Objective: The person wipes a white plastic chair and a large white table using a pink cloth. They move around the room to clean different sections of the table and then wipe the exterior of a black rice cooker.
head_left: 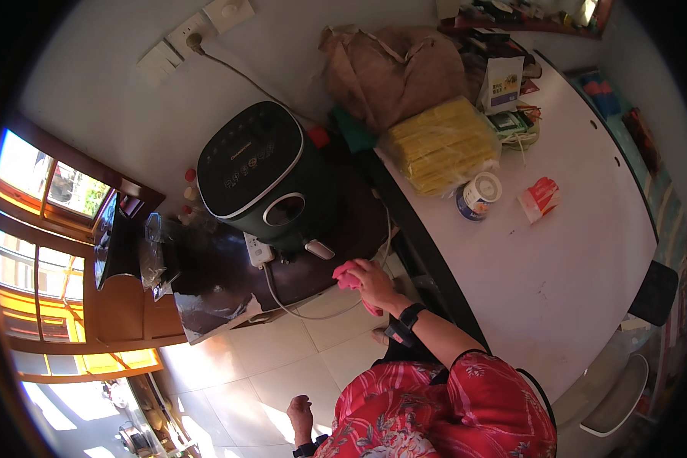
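My right hand (376,286) grips a bunched pink cloth (349,275), with part of it hanging below the palm. It is above the gap between a dark cabinet top (223,263) and the white table (526,286). Just beyond the cloth stands a black and dark green air fryer (252,160), its handle (319,249) facing me. A white power strip (257,250) lies against the fryer's base, and its cord loops over the cabinet's front edge. Low at my side, my left hand (300,415) hangs over the tiled floor with fingers curled and nothing visible in it.
On the table are a clear bag of yellow sticks (443,146), a lidded tub (479,196), a red and white packet (540,199) and a white pouch (502,84). Behind sits a brown sack (395,74). A plugged-in cord (246,77) runs down the wall. A chair (618,401) stands right.
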